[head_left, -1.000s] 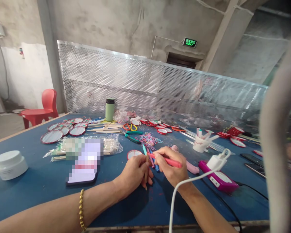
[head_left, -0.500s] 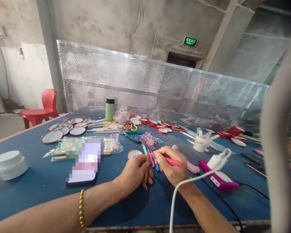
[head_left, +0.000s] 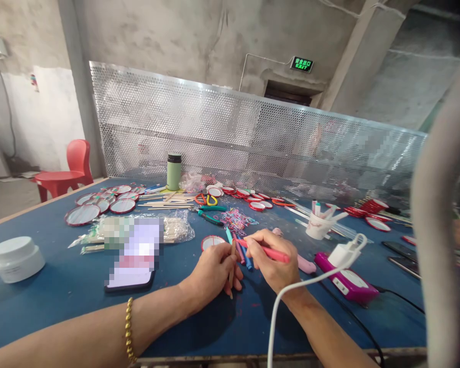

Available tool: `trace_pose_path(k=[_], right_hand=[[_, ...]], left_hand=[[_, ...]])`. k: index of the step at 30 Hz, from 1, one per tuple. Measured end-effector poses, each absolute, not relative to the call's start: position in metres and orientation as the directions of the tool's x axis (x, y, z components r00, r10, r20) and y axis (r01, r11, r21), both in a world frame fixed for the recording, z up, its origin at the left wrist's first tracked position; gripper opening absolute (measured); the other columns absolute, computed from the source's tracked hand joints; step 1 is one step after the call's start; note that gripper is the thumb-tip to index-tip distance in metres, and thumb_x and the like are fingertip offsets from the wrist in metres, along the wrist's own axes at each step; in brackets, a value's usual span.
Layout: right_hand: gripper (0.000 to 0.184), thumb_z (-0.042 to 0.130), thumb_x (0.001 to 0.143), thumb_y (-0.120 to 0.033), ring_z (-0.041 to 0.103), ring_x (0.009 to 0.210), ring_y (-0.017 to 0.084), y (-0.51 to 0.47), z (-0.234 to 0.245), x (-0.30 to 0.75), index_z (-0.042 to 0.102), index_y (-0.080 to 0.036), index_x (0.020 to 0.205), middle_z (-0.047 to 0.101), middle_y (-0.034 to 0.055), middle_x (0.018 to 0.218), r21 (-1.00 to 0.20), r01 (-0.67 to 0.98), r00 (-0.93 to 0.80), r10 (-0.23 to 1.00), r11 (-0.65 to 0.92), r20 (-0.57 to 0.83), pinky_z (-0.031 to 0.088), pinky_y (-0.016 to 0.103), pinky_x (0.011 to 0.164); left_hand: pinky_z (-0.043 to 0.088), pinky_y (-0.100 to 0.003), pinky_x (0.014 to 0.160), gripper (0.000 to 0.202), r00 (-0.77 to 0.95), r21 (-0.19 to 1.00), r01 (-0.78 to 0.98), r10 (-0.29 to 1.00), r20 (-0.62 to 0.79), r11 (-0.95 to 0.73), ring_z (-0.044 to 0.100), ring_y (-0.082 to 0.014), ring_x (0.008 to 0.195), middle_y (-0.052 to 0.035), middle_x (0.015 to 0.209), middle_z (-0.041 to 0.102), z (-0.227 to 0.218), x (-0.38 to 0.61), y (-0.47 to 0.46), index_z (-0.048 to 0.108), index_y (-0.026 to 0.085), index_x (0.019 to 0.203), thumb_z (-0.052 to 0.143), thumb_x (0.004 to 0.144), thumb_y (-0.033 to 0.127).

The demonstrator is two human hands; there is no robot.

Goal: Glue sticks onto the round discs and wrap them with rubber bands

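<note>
My left hand (head_left: 211, 273) is closed around a thin wooden stick (head_left: 232, 271), held upright with its lower end near the blue table (head_left: 61, 301). My right hand (head_left: 271, 260) grips a pink-red marker (head_left: 270, 251) like a pen, its tip at the stick's upper end. The two hands nearly touch at the middle of the table's near side. Several coloured markers (head_left: 240, 249) and a small round red-rimmed mirror (head_left: 211, 242) lie just behind my hands.
A phone (head_left: 134, 260) and a bag of sticks (head_left: 138, 230) lie to the left, a white jar (head_left: 16, 259) at far left. A magenta power bank (head_left: 347, 281) with white charger and cable sits right. Round mirrors, pliers, rubber bands, a green flask (head_left: 174, 172) and paper cup (head_left: 318, 225) lie further back.
Almost nothing has moved. Both hands keep their grip on the stick and marker, with the right hand shifting only very slightly.
</note>
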State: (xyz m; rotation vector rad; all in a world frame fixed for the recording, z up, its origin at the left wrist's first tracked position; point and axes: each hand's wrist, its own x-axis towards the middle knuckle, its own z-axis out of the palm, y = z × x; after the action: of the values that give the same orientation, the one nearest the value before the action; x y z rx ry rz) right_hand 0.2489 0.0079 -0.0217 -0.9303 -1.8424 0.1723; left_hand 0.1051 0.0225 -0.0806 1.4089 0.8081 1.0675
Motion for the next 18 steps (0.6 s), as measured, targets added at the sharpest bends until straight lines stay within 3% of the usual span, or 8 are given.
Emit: trace_pose_path(k=[18], right_hand=[[0.021, 0.054, 0.088, -0.023, 0.052, 0.04, 0.008, 0.0089, -0.0227, 0.2493, 0.061, -0.018, 0.068, 0.06, -0.0031, 0.053, -0.521, 0.496, -0.187, 0.671, 0.695, 0.717, 0.043, 0.019, 0.044]], left_hand=[[0.042, -0.016, 0.031, 0.016, 0.346, 0.987, -0.111, 0.926, 0.148, -0.117, 0.061, -0.0128, 0.042, 0.0, 0.058, 0.063, -0.0801, 0.1056, 0.0221, 0.052, 0.017, 0.085, 0.051, 0.084, 0.033]])
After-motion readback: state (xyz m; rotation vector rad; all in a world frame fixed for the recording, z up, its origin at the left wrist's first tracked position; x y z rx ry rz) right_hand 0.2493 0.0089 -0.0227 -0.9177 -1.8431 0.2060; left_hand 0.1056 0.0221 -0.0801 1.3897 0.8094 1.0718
